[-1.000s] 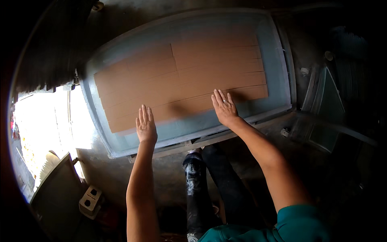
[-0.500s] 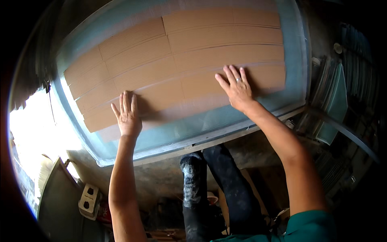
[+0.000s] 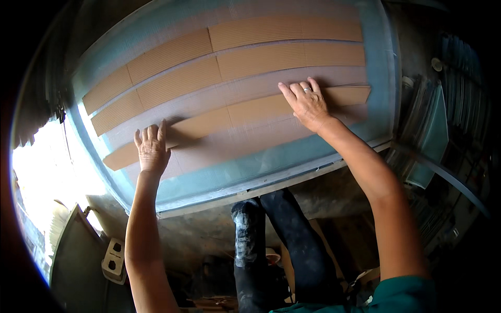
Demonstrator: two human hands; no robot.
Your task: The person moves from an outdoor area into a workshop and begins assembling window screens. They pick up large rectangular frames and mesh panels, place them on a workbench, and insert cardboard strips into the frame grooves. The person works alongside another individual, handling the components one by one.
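A large pale blue panel (image 3: 292, 156) lies in front of me, covered with long brown corrugated strips. My left hand (image 3: 152, 148) rests flat, fingers spread, on the left end of the nearest brown strip (image 3: 235, 116). My right hand (image 3: 307, 104), wearing a ring, presses flat on the same strip further right. Two more rows of brown strips (image 3: 245, 57) lie beyond it. A greyish mesh sheet (image 3: 229, 143) shows between and below the strips.
My dark trousers and stained boots (image 3: 248, 245) stand below the panel's near edge. A white plug socket block (image 3: 114, 261) sits at lower left. Stacked glass-like sheets (image 3: 433, 135) lean at the right. Bright daylight (image 3: 42, 172) glares at the left.
The view has moved closer to the panel. Both hands have slid further apart along the nearest strip, which now sits apart from the other rows.
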